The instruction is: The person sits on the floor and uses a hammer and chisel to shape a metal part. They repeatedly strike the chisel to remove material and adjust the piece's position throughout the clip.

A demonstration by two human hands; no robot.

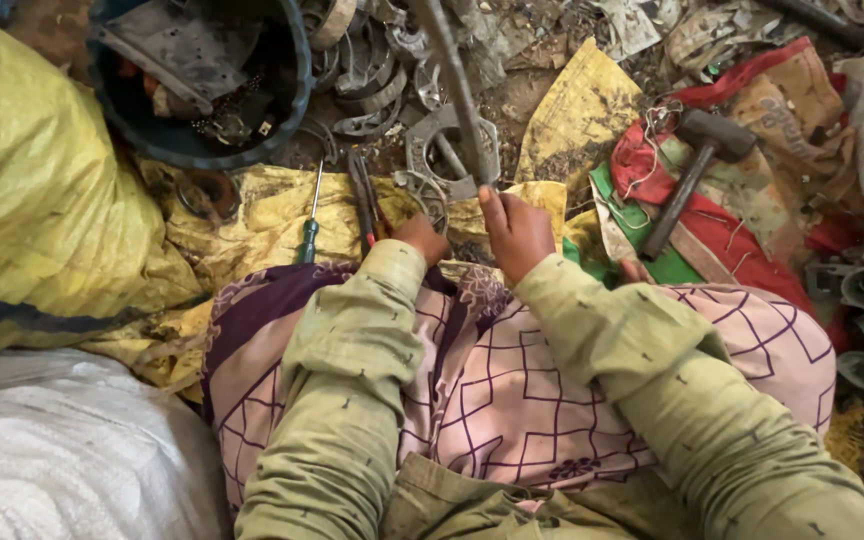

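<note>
Scrap metal piece (449,150), a grey curved casting with openings, is seen just above the middle of the frame, lying on dirt at the top edge of a crumpled yellow sack (262,215). It is found directly above both hands, toward the top of the picture, with a long grey rod (452,75) set against it. The rod's long axis is seen running from the top centre of the frame down and slightly rightward, ending at the casting just above the right hand (514,235).

The right hand is closed in a loose fist, thumb raised toward the lower end of the rod; whether the rod itself is gripped cannot be told, since the contact is hidden behind the fingers. The left hand (420,238) is pressed down just below and left of the casting, fingers curled under; what it holds, if anything, cannot be made out. Of the two, the right hand is placed nearer to the rod, the left nearer to the ring-shaped part at the casting's lower left.

Pliers with red handles (364,205) and a green-handled screwdriver (310,225) are laid left of the left hand, both lengthwise up the frame. A hammer (694,170) is laid well apart at upper right.
</note>
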